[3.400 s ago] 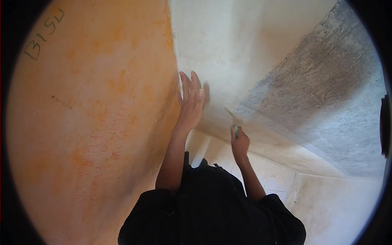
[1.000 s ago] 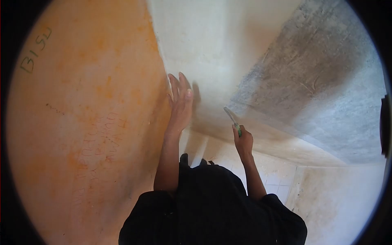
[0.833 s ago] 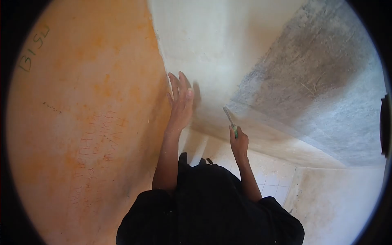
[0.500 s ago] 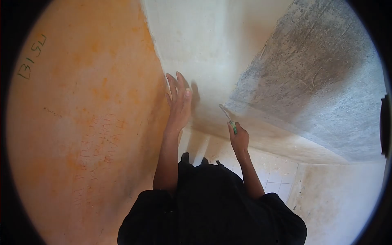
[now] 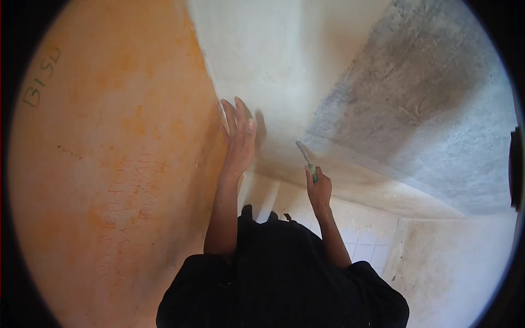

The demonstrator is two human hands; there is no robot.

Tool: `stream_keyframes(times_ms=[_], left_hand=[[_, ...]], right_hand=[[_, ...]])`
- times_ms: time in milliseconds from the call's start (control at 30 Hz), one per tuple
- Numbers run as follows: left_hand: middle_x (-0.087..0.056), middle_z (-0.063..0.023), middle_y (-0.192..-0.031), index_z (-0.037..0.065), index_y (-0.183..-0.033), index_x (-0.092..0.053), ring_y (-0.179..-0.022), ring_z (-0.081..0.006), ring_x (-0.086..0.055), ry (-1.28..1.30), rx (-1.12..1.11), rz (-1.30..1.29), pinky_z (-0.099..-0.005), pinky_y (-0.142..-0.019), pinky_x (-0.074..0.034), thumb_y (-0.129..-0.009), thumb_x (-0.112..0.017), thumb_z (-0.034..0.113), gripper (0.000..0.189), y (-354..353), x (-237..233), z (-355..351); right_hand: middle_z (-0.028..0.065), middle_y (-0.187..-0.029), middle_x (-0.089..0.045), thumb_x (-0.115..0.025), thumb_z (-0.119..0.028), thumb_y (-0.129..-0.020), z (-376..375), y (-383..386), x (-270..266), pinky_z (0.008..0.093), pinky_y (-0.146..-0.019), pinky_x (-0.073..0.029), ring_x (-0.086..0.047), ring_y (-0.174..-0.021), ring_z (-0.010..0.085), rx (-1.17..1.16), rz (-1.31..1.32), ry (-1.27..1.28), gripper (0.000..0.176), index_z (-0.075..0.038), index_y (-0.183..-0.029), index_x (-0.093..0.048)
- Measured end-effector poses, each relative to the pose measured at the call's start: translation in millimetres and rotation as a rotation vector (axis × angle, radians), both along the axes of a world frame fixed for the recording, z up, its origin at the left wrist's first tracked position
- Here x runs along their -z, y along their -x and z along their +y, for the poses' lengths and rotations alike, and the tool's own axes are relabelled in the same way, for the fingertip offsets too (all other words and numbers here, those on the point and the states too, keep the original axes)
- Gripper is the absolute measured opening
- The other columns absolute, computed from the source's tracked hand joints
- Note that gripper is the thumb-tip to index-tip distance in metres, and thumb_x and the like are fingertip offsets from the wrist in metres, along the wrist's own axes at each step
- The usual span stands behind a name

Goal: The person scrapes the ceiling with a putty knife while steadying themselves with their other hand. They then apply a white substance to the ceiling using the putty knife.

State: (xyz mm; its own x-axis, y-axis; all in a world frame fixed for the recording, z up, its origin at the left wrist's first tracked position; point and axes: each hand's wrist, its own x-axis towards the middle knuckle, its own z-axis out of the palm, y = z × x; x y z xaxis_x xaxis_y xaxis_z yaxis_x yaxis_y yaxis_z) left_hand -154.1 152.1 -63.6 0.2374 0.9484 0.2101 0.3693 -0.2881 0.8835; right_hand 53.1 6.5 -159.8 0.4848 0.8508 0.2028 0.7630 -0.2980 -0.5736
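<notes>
My left hand [image 5: 239, 134] rests against the white wall [image 5: 257, 49], fingers spread, close beside the corner where the orange wall [image 5: 126, 126] meets it. In my right hand [image 5: 320, 188] is a scraper [image 5: 304, 154] with a green handle and a narrow metal blade. My fingers wrap round the handle, and the blade points up and to the left. Its tip is right at the wall, just below the lower left end of a rough grey patch [image 5: 404, 93].
Green letters and reddish handwriting mark the orange wall. Below my arms lies a floor with pale tiles [image 5: 363, 249], and my dark shoes [image 5: 248, 211] show there. Another pale wall [image 5: 448, 262] stands at the lower right, with a dark object [image 5: 514, 169] at the far right edge.
The scraper's blade has turned slightly, so more of its face shows, and my right hand has shifted a touch left. My left hand stays in nearly the same place.
</notes>
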Motion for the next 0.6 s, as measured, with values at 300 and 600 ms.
stream_keyframes(times_ms=[300,600], left_hand=[[0.015,-0.0200,-0.159,0.012,-0.155,-0.002,-0.148,-0.0350,0.008,-0.016,-0.004,-0.003,-0.0610,-0.113,0.006,-0.097,-0.017,0.066,0.080,0,2,0],[0.017,-0.0193,-0.158,0.013,-0.155,0.001,-0.148,-0.0344,0.008,-0.009,-0.013,0.010,-0.0594,-0.114,0.006,-0.097,-0.016,0.065,0.080,-2,1,0]], right_hand=[[0.0207,-0.064,-0.060,-0.057,-0.037,-0.096,-3,-1,1,0.0484,-0.053,-0.045,-0.061,-0.062,0.0425,-0.008,0.023,0.046,0.033,-0.005,-0.089,-0.058],[0.0222,-0.068,-0.062,-0.055,-0.040,-0.096,1,-6,-8,0.0498,-0.059,-0.048,-0.062,-0.067,0.0432,-0.037,-0.008,0.108,0.036,-0.005,-0.091,-0.058]])
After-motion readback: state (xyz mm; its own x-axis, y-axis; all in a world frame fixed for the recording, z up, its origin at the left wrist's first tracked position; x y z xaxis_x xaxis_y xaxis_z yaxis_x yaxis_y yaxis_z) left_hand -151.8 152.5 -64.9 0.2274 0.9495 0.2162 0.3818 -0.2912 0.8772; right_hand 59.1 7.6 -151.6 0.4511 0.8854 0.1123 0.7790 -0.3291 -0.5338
